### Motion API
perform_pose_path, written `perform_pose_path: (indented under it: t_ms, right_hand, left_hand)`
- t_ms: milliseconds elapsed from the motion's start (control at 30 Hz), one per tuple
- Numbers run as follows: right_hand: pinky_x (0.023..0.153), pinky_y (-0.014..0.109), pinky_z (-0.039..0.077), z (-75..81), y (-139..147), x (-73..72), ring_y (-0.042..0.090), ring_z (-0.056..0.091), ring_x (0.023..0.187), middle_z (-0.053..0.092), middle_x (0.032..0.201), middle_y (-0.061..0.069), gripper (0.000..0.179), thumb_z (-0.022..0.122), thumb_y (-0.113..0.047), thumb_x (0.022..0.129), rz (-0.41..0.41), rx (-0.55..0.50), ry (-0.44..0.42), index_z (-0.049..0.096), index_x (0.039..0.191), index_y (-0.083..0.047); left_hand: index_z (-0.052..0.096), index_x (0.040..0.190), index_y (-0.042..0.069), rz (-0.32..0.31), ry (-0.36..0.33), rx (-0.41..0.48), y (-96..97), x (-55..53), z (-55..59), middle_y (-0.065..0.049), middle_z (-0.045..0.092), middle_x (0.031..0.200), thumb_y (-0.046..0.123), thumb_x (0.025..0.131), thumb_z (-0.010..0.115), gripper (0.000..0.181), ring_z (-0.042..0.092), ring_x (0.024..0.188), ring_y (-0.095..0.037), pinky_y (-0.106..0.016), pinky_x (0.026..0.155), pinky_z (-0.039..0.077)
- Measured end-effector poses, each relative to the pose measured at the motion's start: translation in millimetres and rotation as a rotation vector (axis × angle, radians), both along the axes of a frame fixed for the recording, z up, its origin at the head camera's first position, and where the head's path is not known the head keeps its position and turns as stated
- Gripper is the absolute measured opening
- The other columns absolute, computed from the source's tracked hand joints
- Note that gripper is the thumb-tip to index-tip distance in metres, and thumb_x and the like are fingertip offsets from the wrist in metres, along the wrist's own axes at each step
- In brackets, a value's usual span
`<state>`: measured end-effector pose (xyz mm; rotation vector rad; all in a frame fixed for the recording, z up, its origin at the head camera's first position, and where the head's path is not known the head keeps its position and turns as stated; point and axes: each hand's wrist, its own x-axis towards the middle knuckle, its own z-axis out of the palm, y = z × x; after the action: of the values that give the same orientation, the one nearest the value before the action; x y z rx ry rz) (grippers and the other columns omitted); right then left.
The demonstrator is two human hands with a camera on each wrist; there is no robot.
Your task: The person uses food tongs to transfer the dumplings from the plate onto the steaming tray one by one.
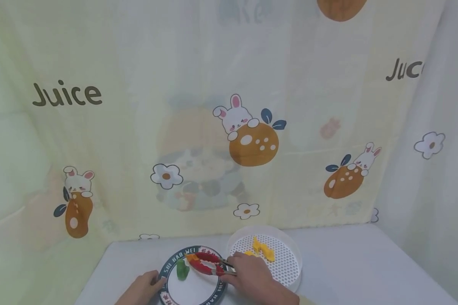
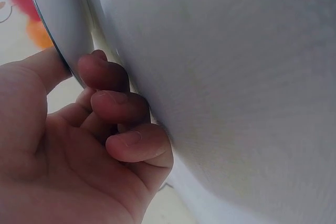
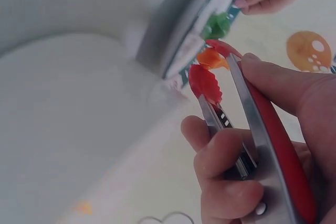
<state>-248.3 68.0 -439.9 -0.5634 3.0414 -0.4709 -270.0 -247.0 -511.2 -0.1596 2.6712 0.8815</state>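
My left hand (image 1: pixel 143 288) grips the left rim of a white plate (image 1: pixel 196 290) with a dark patterned border. In the left wrist view its thumb is over the rim and the other fingers curl beneath. My right hand (image 1: pixel 253 275) holds a pair of red-and-silver tongs (image 3: pixel 283 150), whose red tips are above the plate. An orange piece (image 3: pixel 211 59) is between the tips; whether both press on it I cannot tell. A green piece (image 1: pixel 182 270) lies on the plate, left of the tongs.
Right behind the plate stands a round white perforated tray (image 1: pixel 288 271) with a raised rim, holding yellow bow-shaped pieces (image 1: pixel 266 252). My right forearm partly covers it. A printed curtain (image 1: pixel 198 84) hangs behind the white table (image 1: pixel 339 262).
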Motion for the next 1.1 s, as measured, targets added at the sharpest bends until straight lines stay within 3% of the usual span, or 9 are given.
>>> perform_pose_path:
  t_ms: [200, 433, 767, 1100]
  right_hand:
    - [0.062, 0.024, 0.043, 13.9, 7.2, 1.6, 0.007, 0.050, 0.071, 0.067, 0.090, -0.009, 0.049, 0.074, -0.057, 0.084, -0.017, -0.019, 0.050, 0.073, 0.114, -0.019]
    - [0.065, 0.025, 0.047, 19.3, 12.3, 5.8, 0.008, 0.052, 0.077, 0.070, 0.101, -0.006, 0.053, 0.074, -0.058, 0.083, -0.070, -0.036, 0.014, 0.072, 0.119, -0.020]
    - [0.062, 0.024, 0.045, 17.0, 30.4, 14.5, 0.006, 0.052, 0.079, 0.070, 0.103, -0.007, 0.058, 0.074, -0.063, 0.080, -0.101, -0.070, 0.027, 0.071, 0.120, -0.022]
    - [0.065, 0.028, 0.049, 14.6, 44.6, 20.4, 0.008, 0.053, 0.081, 0.067, 0.097, -0.010, 0.060, 0.076, -0.062, 0.077, -0.141, -0.123, -0.035, 0.071, 0.120, -0.020]
  left_hand:
    - [0.062, 0.093, 0.006, -0.005, 0.012, -0.025, 2.6, 1.7, 4.9, -0.004, 0.060, 0.080, 0.038, 0.101, 0.057, 0.033, 0.055, 0.076, -0.017, -0.032, 0.067, 0.044]
    - [0.061, 0.092, 0.006, -0.006, 0.026, -0.005, 2.3, 3.2, 4.2, -0.004, 0.060, 0.079, 0.037, 0.101, 0.057, 0.032, 0.055, 0.076, -0.016, -0.032, 0.068, 0.044]
    - [0.061, 0.091, 0.007, -0.015, 0.065, -0.008, 3.3, 4.3, 1.4, -0.003, 0.058, 0.077, 0.036, 0.101, 0.057, 0.031, 0.054, 0.075, -0.016, -0.031, 0.068, 0.043]
    - [0.060, 0.091, 0.007, -0.024, 0.082, -0.017, 2.7, 4.3, -0.4, -0.003, 0.057, 0.077, 0.037, 0.101, 0.057, 0.032, 0.053, 0.075, -0.015, -0.032, 0.067, 0.043]
